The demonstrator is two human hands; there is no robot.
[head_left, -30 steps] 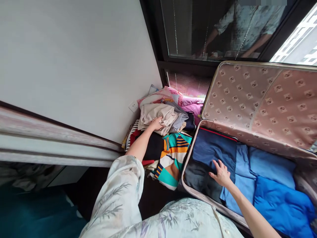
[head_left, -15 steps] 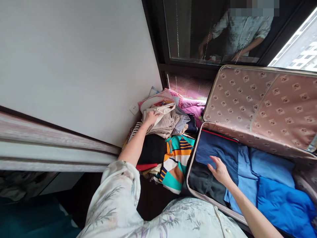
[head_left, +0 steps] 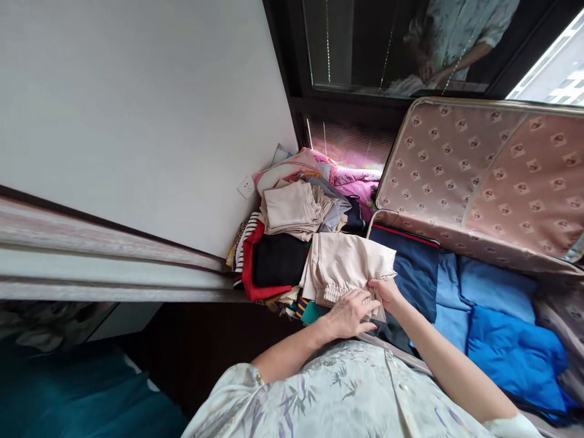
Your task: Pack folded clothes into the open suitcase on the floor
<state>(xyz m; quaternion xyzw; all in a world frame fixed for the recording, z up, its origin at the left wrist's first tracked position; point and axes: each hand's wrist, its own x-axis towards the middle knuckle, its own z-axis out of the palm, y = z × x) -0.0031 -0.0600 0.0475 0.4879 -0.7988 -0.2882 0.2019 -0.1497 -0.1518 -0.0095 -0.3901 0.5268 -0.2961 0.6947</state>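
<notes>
A pair of folded beige pants (head_left: 349, 258) with a gathered elastic waistband lies across the near clothes pile and the left rim of the open suitcase (head_left: 497, 264). My right hand (head_left: 385, 292) grips its right edge, thumb on top. On the waistband rests my left hand (head_left: 353, 313), its fingers stretched out and the thumb apart. Beneath the pants, the striped multicoloured garment (head_left: 314, 311) is mostly covered. Inside the suitcase lie dark navy clothing (head_left: 413, 267), light blue folded clothing (head_left: 495, 286) and a bright blue padded garment (head_left: 515, 359).
Further back sits a stack of folded beige clothes (head_left: 292, 207), with pink bedding (head_left: 358, 191) behind it. Black folded clothing (head_left: 278, 261) lies over a red one (head_left: 250, 267). A white wall (head_left: 137, 121) rises at left; the suitcase lid (head_left: 479, 164) leans up near the window.
My left hand has brought the beige pants from the back stack towards me, over the striped garment. My right hand has moved left from above the navy clothing and taken their edge.
</notes>
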